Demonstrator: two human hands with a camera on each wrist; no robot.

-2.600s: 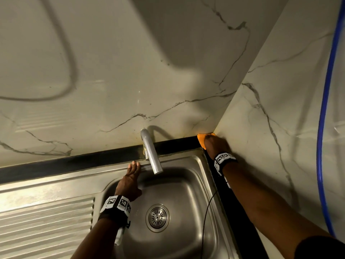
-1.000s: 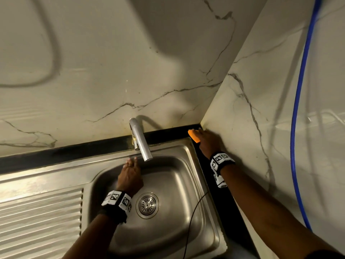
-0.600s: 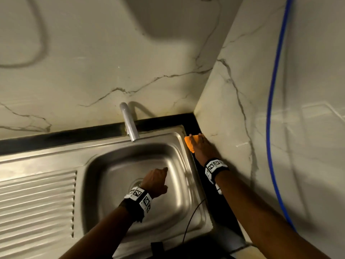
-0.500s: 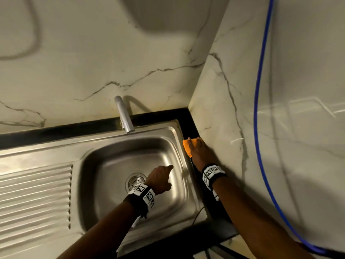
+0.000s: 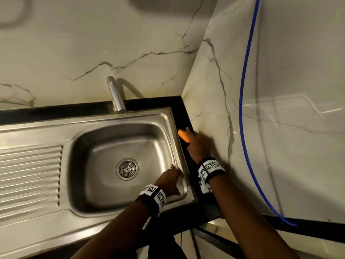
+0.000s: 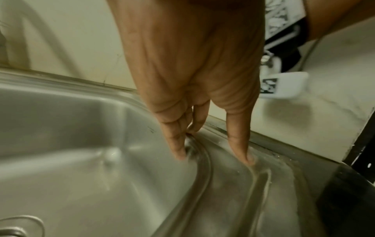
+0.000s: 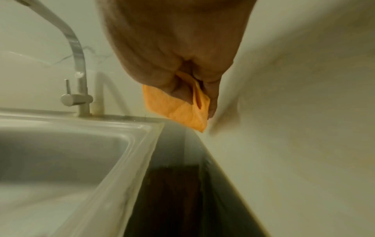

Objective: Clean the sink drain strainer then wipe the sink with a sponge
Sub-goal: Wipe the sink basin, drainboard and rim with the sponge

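Note:
A steel sink has a round drain strainer seated in the middle of its basin. My left hand rests on the sink's right rim near the front corner, with straight fingers inside the basin wall and the thumb on the rim. My right hand holds a flat orange sponge over the black counter strip between the sink and the right wall. The sponge is pinched between thumb and fingers.
A steel tap rises behind the basin. A ribbed drainboard lies left of the basin. Marble walls close the back and right sides. A blue hose hangs on the right wall.
My left hand left the tap area, crossed the basin and settled on the right rim. My right hand drew the sponge from the back corner toward me along the black strip.

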